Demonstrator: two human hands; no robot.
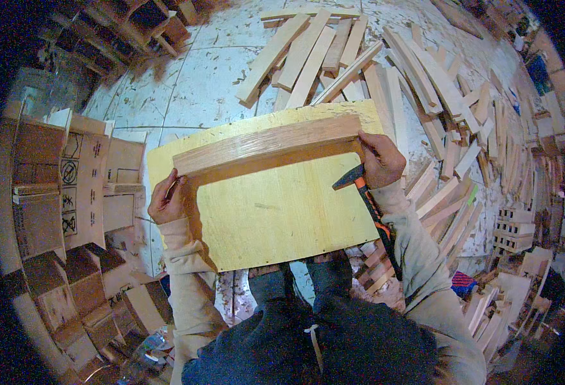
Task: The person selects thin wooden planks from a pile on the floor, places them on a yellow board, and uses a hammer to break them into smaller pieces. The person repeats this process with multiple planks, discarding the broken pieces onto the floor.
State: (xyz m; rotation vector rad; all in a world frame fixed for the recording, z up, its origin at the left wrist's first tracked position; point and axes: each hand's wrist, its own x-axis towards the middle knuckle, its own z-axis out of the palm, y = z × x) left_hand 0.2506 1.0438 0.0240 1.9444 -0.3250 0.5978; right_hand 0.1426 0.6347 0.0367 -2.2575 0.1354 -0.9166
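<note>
A long, flat wooden board (266, 145) is held crosswise above a pale yellow plywood panel (276, 212). My left hand (167, 199) grips its left end, fingers closed on the wood. At the other end my right hand (381, 159) is closed on the board's right tip. The board casts a dark shadow on the panel below it. Just below my right hand lies a hammer (361, 186) with a dark head and an orange and black handle, which runs over the panel's right edge beside my forearm.
Loose wooden slats (308, 54) lie scattered on the pale tiled floor (199, 83) ahead and to the right. Cardboard boxes (86, 186) stand at the left. Wooden shelving (138, 29) is at the far left. Small stacked wooden blocks (513, 231) sit at the right.
</note>
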